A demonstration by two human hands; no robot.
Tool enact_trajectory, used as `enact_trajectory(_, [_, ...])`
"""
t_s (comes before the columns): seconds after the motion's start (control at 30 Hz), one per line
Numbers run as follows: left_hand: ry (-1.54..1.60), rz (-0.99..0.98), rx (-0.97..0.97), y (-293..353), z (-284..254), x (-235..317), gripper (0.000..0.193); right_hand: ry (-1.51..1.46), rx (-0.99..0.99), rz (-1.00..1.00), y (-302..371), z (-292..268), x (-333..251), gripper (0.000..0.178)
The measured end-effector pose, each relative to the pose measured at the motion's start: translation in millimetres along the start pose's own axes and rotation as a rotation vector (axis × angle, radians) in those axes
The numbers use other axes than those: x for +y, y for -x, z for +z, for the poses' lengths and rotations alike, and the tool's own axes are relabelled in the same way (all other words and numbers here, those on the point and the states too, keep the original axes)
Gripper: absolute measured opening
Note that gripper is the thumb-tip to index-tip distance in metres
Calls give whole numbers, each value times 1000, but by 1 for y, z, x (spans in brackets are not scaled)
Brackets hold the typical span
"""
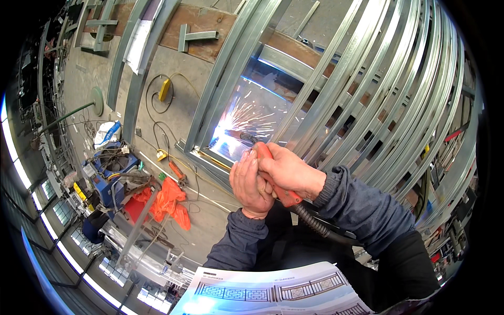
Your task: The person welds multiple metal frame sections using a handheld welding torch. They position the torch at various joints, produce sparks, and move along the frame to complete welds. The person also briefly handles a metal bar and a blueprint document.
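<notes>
My right hand (291, 170) grips the red handle of a welding torch (285, 195), whose black ribbed cable trails down past my right sleeve. Closed against the same handle from the left side is my left hand (247, 184), its fingers bunched together; part of its grip is hidden. At the torch's tip, a bright blue-white arc burns in the inside corner of a grey metal frame (207, 113). Sparks (247, 118) fan up and to the right across it. The glare hides the weld point itself.
Long galvanized tubes (362, 79) lie side by side on the right. To the left are a blue machine (110, 170), orange plastic sheeting (170, 202), an orange tool (177, 170) and loose cables. A printed sheet with railing drawings (252, 283) is close below my arms.
</notes>
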State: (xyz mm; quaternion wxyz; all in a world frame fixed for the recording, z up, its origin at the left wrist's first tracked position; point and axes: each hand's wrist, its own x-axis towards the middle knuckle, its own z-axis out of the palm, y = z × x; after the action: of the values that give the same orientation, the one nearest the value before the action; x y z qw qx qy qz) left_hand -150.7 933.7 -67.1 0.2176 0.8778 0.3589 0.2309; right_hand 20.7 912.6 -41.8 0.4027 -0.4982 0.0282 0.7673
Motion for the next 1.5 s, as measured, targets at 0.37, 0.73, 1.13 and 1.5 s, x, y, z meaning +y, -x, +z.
enact_trajectory(0.37, [2, -12, -31, 3, -2, 0, 51, -30, -8, -30, -2, 0, 2, 26])
enact_trajectory(0.73, [12, 16, -6, 3, 0, 0, 50, 8, -47, 53, -1, -5, -6, 31])
enact_trajectory(1.13, [15, 31, -32, 7, 0, -3, 54, -131, -54, 87, 15, -5, -6, 33])
enact_trajectory(1.5, [68, 33, 61, 5, 1, -2, 39, 48, -42, 37, 57, -5, -33, 45])
